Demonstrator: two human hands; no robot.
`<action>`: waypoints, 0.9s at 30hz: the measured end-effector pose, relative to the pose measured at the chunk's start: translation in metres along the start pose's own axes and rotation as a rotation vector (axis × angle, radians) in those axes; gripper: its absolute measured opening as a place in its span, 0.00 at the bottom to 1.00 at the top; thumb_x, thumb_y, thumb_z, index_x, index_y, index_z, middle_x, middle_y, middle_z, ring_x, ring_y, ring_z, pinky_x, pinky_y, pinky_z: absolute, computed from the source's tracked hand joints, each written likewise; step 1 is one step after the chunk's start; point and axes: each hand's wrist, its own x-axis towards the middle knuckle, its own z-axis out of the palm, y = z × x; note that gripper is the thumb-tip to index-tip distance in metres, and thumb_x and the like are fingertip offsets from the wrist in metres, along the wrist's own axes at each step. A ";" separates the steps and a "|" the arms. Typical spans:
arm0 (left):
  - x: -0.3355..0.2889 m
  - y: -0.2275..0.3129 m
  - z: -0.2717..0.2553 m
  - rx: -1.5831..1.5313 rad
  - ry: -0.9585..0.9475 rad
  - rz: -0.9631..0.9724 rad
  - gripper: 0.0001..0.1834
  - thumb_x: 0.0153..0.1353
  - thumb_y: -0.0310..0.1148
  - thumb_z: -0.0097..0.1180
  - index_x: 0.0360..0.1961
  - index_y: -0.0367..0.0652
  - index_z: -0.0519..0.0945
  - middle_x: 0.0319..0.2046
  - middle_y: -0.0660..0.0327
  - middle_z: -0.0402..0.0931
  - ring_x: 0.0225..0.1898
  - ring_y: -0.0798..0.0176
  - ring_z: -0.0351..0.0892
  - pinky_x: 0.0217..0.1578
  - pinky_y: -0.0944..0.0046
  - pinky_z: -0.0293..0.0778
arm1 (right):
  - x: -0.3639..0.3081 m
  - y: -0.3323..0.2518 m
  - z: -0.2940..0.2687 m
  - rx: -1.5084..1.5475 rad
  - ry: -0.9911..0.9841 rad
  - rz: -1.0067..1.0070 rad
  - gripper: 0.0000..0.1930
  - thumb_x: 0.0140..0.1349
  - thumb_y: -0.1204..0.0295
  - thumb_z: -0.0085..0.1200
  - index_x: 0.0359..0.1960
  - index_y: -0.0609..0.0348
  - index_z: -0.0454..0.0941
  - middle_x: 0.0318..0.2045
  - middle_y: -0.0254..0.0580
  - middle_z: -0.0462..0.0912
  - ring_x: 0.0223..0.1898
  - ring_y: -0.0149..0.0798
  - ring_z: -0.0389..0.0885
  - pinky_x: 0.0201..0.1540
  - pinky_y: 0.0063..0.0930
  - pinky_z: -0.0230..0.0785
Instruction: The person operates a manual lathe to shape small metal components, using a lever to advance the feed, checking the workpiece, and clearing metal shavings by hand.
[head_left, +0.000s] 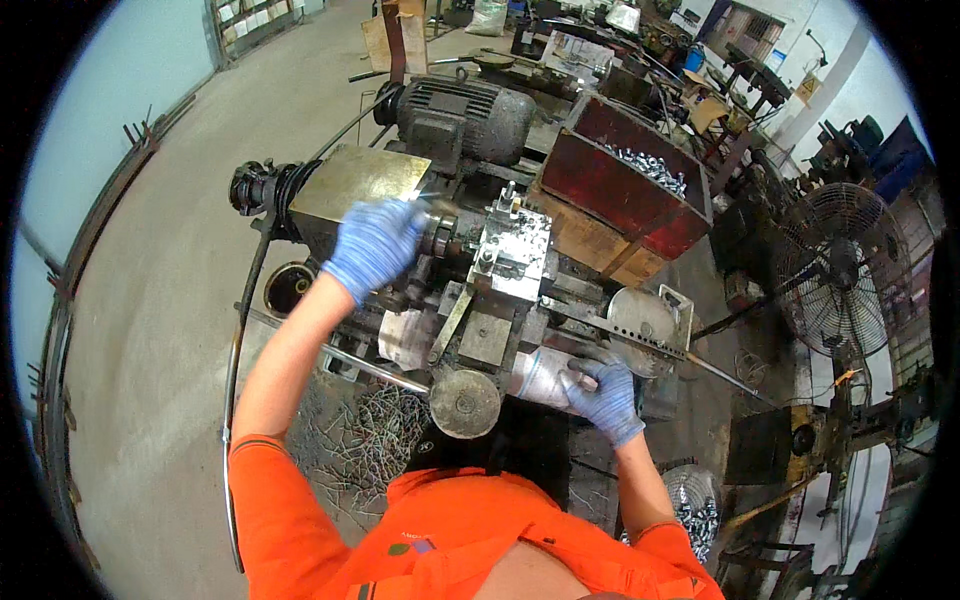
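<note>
I stand over a small grimy metal lathe [480, 300]. My left hand [372, 245], in a blue glove, reaches up to the spindle chuck [440, 232] and covers it; whether it holds a part there is hidden. My right hand [603, 392], also gloved in blue, grips a pale metal lever handle [540, 377] at the front of the machine. Between the hands sits the bright steel tool block [515, 245]. A round handwheel [465, 403] sticks out below it.
A grey electric motor [465, 115] sits behind the lathe. A dark red bin [625, 180] with shiny small parts stands on a wooden crate at the right. A floor fan [835, 270] stands far right. Metal swarf [375, 440] lies under the machine; a wire basket [695, 505] of parts is near my right elbow.
</note>
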 end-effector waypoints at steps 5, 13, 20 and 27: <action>-0.022 0.034 0.039 -0.140 -0.013 -0.062 0.11 0.59 0.37 0.51 0.37 0.45 0.81 0.26 0.53 0.78 0.29 0.49 0.77 0.31 0.54 0.72 | -0.007 0.008 -0.003 -0.021 0.020 -0.011 0.12 0.45 0.64 0.65 0.27 0.56 0.81 0.35 0.46 0.81 0.40 0.49 0.78 0.46 0.39 0.70; -0.056 0.026 0.061 -0.128 -0.138 -0.080 0.10 0.57 0.36 0.52 0.38 0.46 0.80 0.25 0.54 0.77 0.29 0.50 0.77 0.32 0.53 0.72 | -0.008 0.008 -0.006 0.007 0.075 -0.016 0.11 0.44 0.65 0.66 0.27 0.56 0.81 0.34 0.46 0.81 0.37 0.48 0.79 0.41 0.37 0.71; -0.048 0.022 0.008 -0.199 0.141 -0.059 0.11 0.58 0.34 0.52 0.39 0.44 0.80 0.26 0.53 0.77 0.28 0.50 0.77 0.30 0.55 0.72 | -0.004 0.010 -0.008 0.020 0.083 0.012 0.11 0.44 0.66 0.66 0.27 0.57 0.81 0.34 0.46 0.81 0.34 0.48 0.79 0.38 0.35 0.72; -0.034 -0.027 -0.017 0.071 0.365 -0.091 0.10 0.59 0.36 0.53 0.39 0.47 0.80 0.25 0.54 0.76 0.25 0.52 0.77 0.27 0.56 0.72 | -0.035 0.040 -0.025 0.028 0.117 0.200 0.10 0.45 0.68 0.64 0.28 0.59 0.82 0.30 0.48 0.82 0.35 0.49 0.79 0.42 0.35 0.71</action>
